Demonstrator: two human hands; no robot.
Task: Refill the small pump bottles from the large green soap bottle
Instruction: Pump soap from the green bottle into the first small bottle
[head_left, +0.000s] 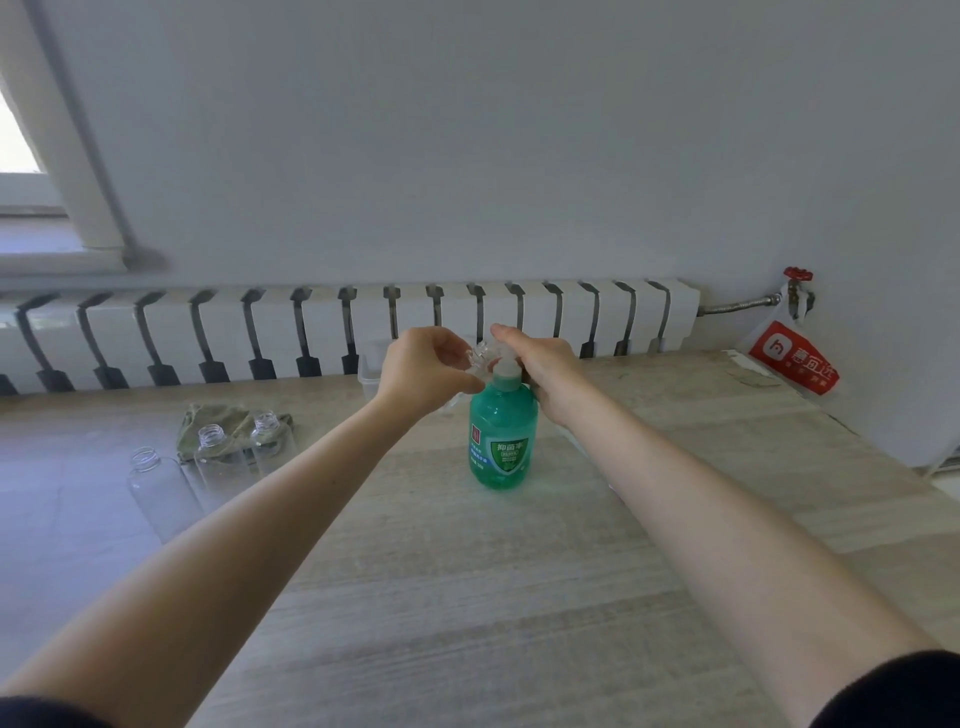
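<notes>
A pale wall runs behind everything, with a long white radiator (363, 322) along its foot and a window frame (62, 156) at the far left. In front of that lies the bench (467, 597), a light wood-grain top reaching out to both sides.

Two bare forearms reach across it from dark sleeves and meet over the large green soap bottle (503, 441), which stands upright near the middle of the bench with its label facing this way. The right hand (545, 358) lies over the pump head (506, 366) — fingers stretched across the top rather than wrapped round it. The left hand (426, 369) grips a small clear bottle (475, 361), tilted, its open mouth right at the pump; the hand hides most of its body.

Off to the left a crumpled green cloth (228, 418) sits on the bench. Three small bottles (215, 457) stand by it in a slanting row, clear and uncapped — the farther two are in front of or on the cloth, I can't tell which.

A clear plastic tub (370, 366) shows just behind the left hand. At the right a white and red plastic bag (795, 358) hangs below a red valve (798, 274) on the wall pipe.
</notes>
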